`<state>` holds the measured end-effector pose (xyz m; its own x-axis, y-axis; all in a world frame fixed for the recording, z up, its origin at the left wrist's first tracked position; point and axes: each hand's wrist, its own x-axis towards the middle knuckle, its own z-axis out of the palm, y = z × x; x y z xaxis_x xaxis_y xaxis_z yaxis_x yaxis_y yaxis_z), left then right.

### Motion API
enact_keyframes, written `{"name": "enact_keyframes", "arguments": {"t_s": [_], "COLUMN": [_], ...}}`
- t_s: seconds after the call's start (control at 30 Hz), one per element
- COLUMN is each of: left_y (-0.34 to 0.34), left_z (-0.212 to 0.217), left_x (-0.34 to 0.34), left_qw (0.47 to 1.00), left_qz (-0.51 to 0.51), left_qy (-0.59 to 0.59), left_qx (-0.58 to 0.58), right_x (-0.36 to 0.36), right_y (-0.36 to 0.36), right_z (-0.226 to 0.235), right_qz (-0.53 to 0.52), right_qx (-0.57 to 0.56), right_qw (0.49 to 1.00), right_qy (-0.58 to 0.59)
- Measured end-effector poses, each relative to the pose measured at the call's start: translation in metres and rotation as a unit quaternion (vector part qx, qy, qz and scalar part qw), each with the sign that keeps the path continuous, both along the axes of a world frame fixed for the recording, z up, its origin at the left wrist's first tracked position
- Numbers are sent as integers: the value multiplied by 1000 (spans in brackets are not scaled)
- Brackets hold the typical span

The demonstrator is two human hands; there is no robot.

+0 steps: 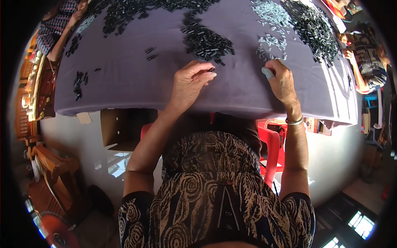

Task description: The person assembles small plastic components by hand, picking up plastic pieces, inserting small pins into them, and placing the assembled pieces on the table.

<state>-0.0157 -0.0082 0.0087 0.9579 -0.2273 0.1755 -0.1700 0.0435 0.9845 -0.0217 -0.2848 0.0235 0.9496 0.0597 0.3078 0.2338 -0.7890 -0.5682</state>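
My left hand [189, 84] is closed in a pinch over the purple-grey tablecloth [144, 87]. A small black piece [211, 70] shows between its thumb and forefinger. Just beyond it lies a heap of small black tube-like pieces [206, 43]. My right hand [283, 82], with a bracelet at the wrist, has its fingers curled together. A pale grey-blue covering [268, 73] appears to wrap its thumb. Whatever its fingertips hold is hidden. Right beyond this hand, small pale-blue pieces [273, 42] lie scattered.
More black pieces cover the far edge, with another dark pile [318, 35] at far right and a few strays [78, 84] at left. Other people's arms [62, 43] reach in at both sides. A red plastic chair [271, 153] and an open cardboard box [124, 128] stand below the table edge.
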Motion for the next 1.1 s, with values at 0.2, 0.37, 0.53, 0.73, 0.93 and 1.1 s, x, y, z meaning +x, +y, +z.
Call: {"name": "enact_keyframes", "arguments": {"t_s": [0.2, 0.37, 0.53, 0.73, 0.93, 1.1], "left_y": [0, 0, 1, 2, 1, 0], "left_z": [-8, -9, -9, -13, -10, -11], "left_x": [1, 0, -1, 1, 0, -1], "left_qw": [1000, 1000, 999, 999, 999, 999], "left_qz": [8, 15, 16, 27, 31, 42], "left_qy": [1, -16, -20, -45, -18, -7], "left_qx": [-27, -21, -28, -10, -18, -27], "right_x": [-3, 15, 25, 25, 22, 19], "right_y": [41, 83, 98, 103, 104, 108], "right_z": [21, 27, 26, 26, 27, 28], "right_qz": [117, 201, 208, 199, 204, 173], "right_qx": [285, 362, 388, 347, 318, 356], "right_qw": [932, 881, 863, 889, 903, 894], "right_qy": [192, 229, 250, 222, 205, 209]}}
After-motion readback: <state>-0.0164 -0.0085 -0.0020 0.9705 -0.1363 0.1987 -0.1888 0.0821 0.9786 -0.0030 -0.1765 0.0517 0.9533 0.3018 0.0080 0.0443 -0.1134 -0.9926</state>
